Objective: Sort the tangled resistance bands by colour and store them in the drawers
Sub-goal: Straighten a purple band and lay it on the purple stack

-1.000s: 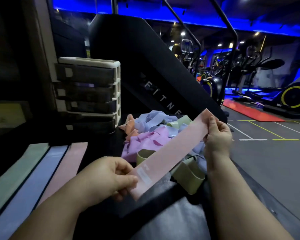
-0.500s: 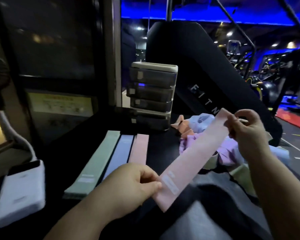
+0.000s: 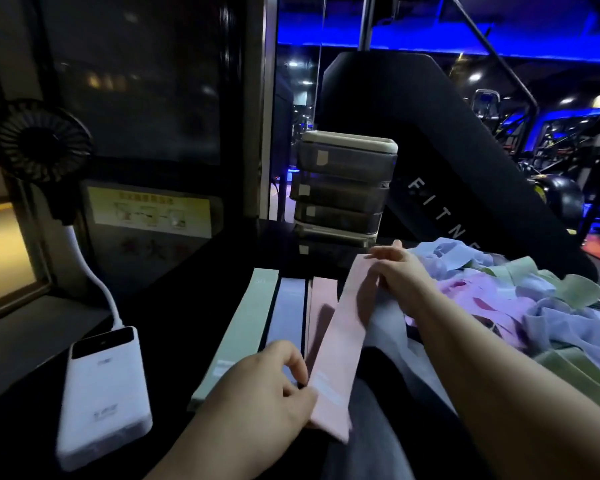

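A flat pink band [image 3: 343, 341], a smooth matte strip with a pale label near its close end, is held taut and slanted above the black table [image 3: 174, 341], its lower part lying across the near end of a second pink band [image 3: 321, 296]. The left hand [image 3: 260, 393] pinches the close end between thumb and curled fingers; the right hand [image 3: 400, 277] grips the far end, fingers folded over the strip's edge. The second pink band lies flat on the table in a neat row with a pale blue band [image 3: 288, 317] and a green band [image 3: 243, 327], all three long, straight and side by side. To the right sits a rumpled heap of bands [image 3: 520, 306] in lilac, pale blue and green, soft loops folded over one another. Behind the row stands a small drawer unit [image 3: 343, 188]: smoky see-through plastic drawers stacked in a cream frame with rounded corners, all pushed in. At the left lies a glossy white power bank [image 3: 104, 386], with a white bendy stalk [image 3: 94, 271] rising from it to a round black fan [image 3: 37, 140] with a ribbed grille.
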The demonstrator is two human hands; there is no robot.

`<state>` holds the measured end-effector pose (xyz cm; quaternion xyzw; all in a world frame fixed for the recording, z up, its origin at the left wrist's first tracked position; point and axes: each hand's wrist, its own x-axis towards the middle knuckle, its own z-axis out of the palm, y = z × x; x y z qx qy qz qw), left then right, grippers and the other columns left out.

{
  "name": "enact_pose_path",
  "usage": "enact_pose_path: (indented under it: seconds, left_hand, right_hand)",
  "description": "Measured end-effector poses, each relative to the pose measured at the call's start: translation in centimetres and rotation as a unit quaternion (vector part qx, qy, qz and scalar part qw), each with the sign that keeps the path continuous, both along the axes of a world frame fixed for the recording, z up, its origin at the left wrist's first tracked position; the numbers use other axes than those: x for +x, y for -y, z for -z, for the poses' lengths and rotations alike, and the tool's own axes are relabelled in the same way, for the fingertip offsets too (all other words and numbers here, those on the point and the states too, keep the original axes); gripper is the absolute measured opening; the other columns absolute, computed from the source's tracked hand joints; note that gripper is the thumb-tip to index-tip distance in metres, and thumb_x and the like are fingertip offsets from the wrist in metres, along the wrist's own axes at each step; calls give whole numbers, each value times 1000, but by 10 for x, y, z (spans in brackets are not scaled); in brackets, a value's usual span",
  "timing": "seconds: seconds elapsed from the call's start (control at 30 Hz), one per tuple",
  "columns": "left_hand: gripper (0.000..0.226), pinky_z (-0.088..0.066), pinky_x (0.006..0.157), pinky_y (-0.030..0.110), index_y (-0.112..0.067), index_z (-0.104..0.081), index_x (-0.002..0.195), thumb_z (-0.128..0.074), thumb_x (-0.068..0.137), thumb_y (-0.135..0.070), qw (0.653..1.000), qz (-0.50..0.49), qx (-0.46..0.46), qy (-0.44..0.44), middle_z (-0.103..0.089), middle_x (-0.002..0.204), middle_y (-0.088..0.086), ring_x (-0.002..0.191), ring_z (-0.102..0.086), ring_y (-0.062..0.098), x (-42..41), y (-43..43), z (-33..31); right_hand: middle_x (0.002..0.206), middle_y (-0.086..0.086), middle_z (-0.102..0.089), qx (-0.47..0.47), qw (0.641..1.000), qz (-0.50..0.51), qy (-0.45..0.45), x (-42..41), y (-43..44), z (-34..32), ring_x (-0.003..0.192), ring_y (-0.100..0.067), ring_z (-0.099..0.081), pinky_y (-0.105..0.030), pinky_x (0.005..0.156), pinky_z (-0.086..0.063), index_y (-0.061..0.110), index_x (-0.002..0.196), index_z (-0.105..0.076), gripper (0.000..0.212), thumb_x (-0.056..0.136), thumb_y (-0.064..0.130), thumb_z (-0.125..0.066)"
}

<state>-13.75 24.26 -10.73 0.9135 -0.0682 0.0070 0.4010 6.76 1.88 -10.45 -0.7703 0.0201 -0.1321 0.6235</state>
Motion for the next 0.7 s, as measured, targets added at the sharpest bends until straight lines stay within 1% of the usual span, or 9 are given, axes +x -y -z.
enact_pose_path:
  seconds: [0.03, 0.1, 0.17, 0.23, 0.3, 0.37, 0.47, 0.57, 0.7]
  left_hand:
    - [13, -35, 53, 14, -30, -45, 85, -55, 89, -37, 1000, -2, 16, 5, -61, 62, -11, 54, -46, 3, 1, 1, 0]
    - [15, -33, 52, 13, -31, -44, 83, -54, 90, -40, 999, -11, 45, 13, -64, 68, -12, 59, -49, 1, 3, 3, 0]
    - [17, -35, 55, 13, -31, -41, 81, -54, 88, -41, 998, -17, 60, 19, -62, 68, -10, 64, -51, 2, 6, 6, 1]
    - [18, -41, 65, 16, -31, -40, 81, -53, 89, -40, 997, -13, 67, 21, -59, 70, -9, 70, -53, 4, 9, 9, 3]
    - [19, -46, 75, 22, -29, -39, 83, -52, 90, -40, 997, -7, 76, 16, -59, 75, -8, 76, -56, 9, 12, 15, 4]
    - [20, -47, 78, 25, -27, -37, 85, -51, 92, -41, 996, 0, 89, 17, -59, 77, -7, 82, -58, 12, 14, 21, 5]
    - [22, -44, 76, 24, -27, -35, 85, -50, 93, -42, 995, -5, 103, 18, -58, 80, -6, 81, -54, 12, 16, 23, 7]
    - [21, -47, 79, 25, -27, -35, 86, -49, 94, -41, 994, -13, 106, 19, -61, 84, -6, 83, -57, 11, 21, 20, 10]
    - [17, -46, 77, 28, -27, -38, 91, -48, 94, -40, 992, -6, 127, 16, -58, 81, -2, 79, -53, 15, 24, 16, 14]
  right_hand:
    - [94, -2, -68, -20, 1000, 0, 0, 4, -7, 4, 66, -12, -58, -16, 52, -46, 17, 103, -68, 32, 84, -6, -55]
    - [97, -2, -72, -58, 998, 5, 4, 13, -17, 14, 75, -16, -63, -27, 66, -50, 29, 93, -64, 33, 82, -1, -58]
    - [93, -4, -74, -82, 997, 8, 1, 22, -23, 24, 77, -21, -68, -38, 70, -54, 34, 90, -62, 33, 81, 3, -63]
    - [89, -3, -73, -105, 994, 9, -7, 24, -31, 29, 81, -24, -71, -42, 74, -57, 34, 92, -58, 31, 82, 6, -68]
    - [88, 1, -71, -132, 991, 16, -9, 27, -36, 35, 82, -23, -69, -41, 78, -56, 30, 102, -54, 31, 84, 10, -70]
    - [88, 5, -66, -158, 987, 29, -8, 30, -40, 40, 86, -20, -65, -36, 83, -53, 22, 112, -51, 37, 84, 11, -72]
    - [96, 3, -64, -206, 978, 39, -8, 39, -44, 46, 90, -16, -59, -25, 79, -44, 20, 116, -55, 38, 83, 10, -72]
    - [108, -2, -68, -219, 975, 47, -10, 47, -47, 50, 93, -17, -61, -24, 76, -44, 23, 117, -57, 36, 85, 9, -66]
    - [111, -3, -68, -252, 966, 55, -23, 50, -47, 58, 99, -20, -61, -22, 76, -39, 26, 122, -57, 41, 85, 12, -66]
